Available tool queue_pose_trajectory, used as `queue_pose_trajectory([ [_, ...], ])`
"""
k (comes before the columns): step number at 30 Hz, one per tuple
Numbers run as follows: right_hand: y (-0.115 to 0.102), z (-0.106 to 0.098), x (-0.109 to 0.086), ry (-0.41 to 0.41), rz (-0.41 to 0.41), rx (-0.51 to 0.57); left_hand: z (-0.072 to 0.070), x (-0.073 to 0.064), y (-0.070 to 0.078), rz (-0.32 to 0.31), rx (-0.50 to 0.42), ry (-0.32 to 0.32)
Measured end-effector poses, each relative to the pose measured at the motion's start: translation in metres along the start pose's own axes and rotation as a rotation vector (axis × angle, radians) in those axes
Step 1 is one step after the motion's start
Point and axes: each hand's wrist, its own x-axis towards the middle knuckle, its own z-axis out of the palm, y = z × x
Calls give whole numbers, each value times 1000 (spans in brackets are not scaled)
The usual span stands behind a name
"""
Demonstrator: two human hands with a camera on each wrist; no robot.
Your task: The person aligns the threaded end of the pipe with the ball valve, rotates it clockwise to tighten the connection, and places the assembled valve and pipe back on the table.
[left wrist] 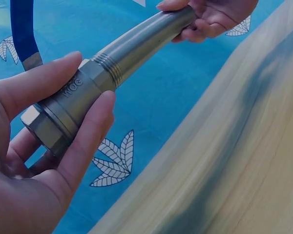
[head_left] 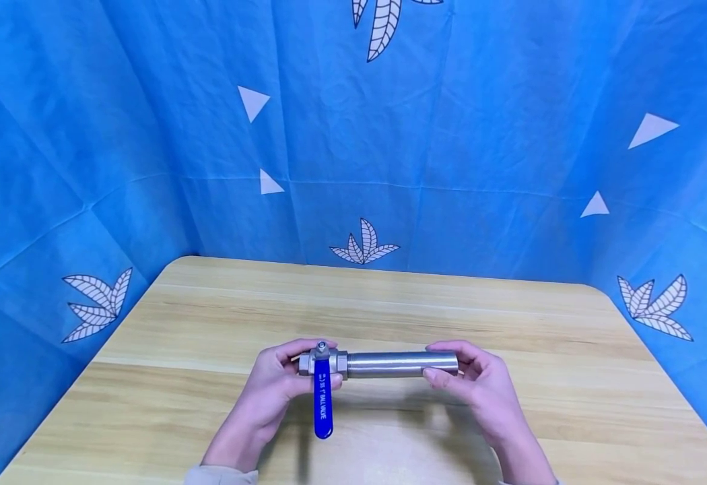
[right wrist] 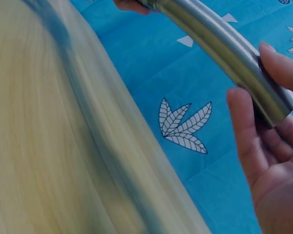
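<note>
A steel ball valve [head_left: 333,364] with a long blue lever handle [head_left: 323,404] is joined to a shiny metal pipe [head_left: 390,364]. My left hand [head_left: 271,384] grips the valve body between thumb and fingers, and the lever points toward me. At the other end, my right hand [head_left: 481,384] pinches the pipe near its plain end. In the left wrist view, a few pipe threads [left wrist: 107,68] show beside the valve's hexagonal end. Both pieces are held level above the table, their shadows falling below.
The light wooden table [head_left: 220,316] has rounded far corners. Blue cloth [head_left: 353,135] printed with white leaves and triangles hangs behind it and along both sides. Grey sleeve cuffs [head_left: 220,475] show at the bottom edge.
</note>
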Motion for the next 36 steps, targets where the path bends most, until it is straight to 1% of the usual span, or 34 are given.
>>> queue_pose_trajectory([
  [5, 4, -2, 0, -106, -188, 34, -1, -1, 1, 2, -11, -6],
  [7, 5, -2, 0, -127, -227, 26, -1, -1, 2, -2, -20, -12],
  [8, 5, -2, 0, -127, -234, 18, -1, -1, 2, -6, -26, -16],
  [10, 4, -2, -1, -114, -221, -2, -1, -1, 2, -12, -36, -23],
  [14, 0, -2, -1, -61, -139, -18, -2, -1, 2, -17, -38, -38],
  [17, -3, -1, -2, -46, -91, -16, -2, -1, 3, -15, -32, -38],
  [21, -4, -1, -2, -50, -70, -18, -2, -2, 4, -13, -27, -33],
  [28, -3, -1, -3, -45, -22, -15, -2, -1, 3, -9, -35, -41],
  [33, -3, 0, -2, -42, -11, -30, -2, 0, 1, -1, -34, -41],
  [36, -2, -1, -2, -63, -22, -37, -2, 0, 1, 2, -31, -43],
])
